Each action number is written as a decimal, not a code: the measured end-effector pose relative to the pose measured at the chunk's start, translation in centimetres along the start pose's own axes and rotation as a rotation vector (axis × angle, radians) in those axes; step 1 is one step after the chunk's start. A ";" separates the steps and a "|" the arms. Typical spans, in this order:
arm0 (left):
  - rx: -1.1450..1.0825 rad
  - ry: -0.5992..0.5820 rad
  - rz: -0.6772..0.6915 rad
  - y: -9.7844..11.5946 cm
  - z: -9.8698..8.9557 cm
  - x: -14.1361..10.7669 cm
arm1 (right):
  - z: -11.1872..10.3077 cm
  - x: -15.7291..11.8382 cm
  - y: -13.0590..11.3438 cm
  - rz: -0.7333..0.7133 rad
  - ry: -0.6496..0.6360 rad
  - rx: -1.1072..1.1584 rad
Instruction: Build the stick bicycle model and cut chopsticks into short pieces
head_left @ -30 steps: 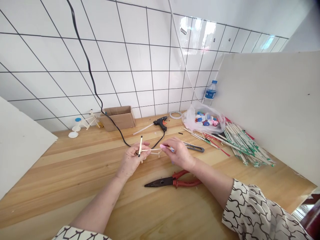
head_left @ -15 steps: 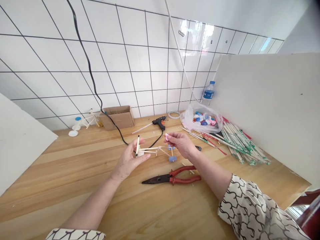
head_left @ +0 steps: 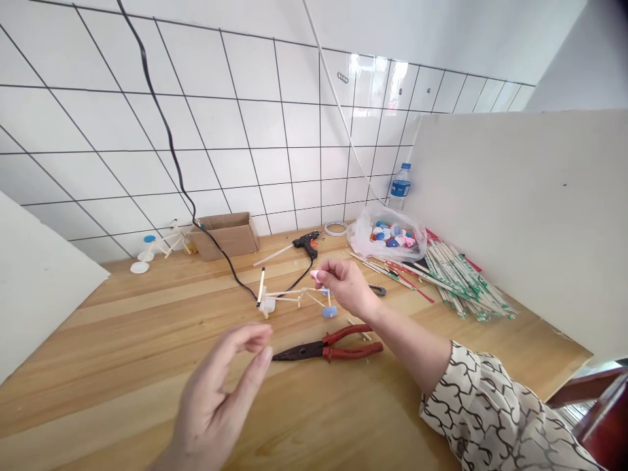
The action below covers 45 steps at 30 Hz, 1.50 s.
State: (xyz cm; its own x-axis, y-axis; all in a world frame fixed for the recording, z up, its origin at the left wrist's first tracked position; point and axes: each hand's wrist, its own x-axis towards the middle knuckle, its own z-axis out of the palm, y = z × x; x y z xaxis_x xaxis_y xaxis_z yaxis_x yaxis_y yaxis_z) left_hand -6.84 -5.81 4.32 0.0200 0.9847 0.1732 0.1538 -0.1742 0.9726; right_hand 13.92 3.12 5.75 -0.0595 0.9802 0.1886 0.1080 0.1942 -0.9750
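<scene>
Stick frame beside right hand

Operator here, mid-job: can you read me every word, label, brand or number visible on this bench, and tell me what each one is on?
Clear plastic water bottle, blue label: white lettering, too small and blurred to read.
Bundled wooden sticks, green-and-white paper wrappers: printing, too small to read.
No other readable text can be seen.
</scene>
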 end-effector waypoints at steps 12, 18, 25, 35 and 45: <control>-0.642 -0.313 -0.332 -1.4 8.2 5.4 | -1.3 -3.2 1.9 -0.399 -0.062 -0.415; -0.693 -0.306 -0.409 -2.6 7.4 5.3 | -1.0 -3.8 2.1 -0.482 -0.049 -0.697; -0.662 -0.377 -0.427 -2.4 7.2 5.1 | -0.9 -5.1 1.8 -0.600 -0.114 -0.599; -0.443 -0.321 -0.300 -2.5 7.4 5.1 | -1.2 -5.4 2.3 -0.542 -0.165 -0.660; -0.326 -0.297 -0.193 -3.2 7.7 4.7 | -0.8 -5.6 3.2 -0.398 -0.127 -0.421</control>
State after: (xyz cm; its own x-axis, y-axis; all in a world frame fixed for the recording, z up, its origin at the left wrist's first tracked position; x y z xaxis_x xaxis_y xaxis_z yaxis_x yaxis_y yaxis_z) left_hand 0.41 -0.55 0.86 0.3103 0.9504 -0.0204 -0.1342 0.0651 0.9888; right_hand 15.41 -1.73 1.66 -0.2916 0.8220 0.4892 0.4363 0.5694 -0.6967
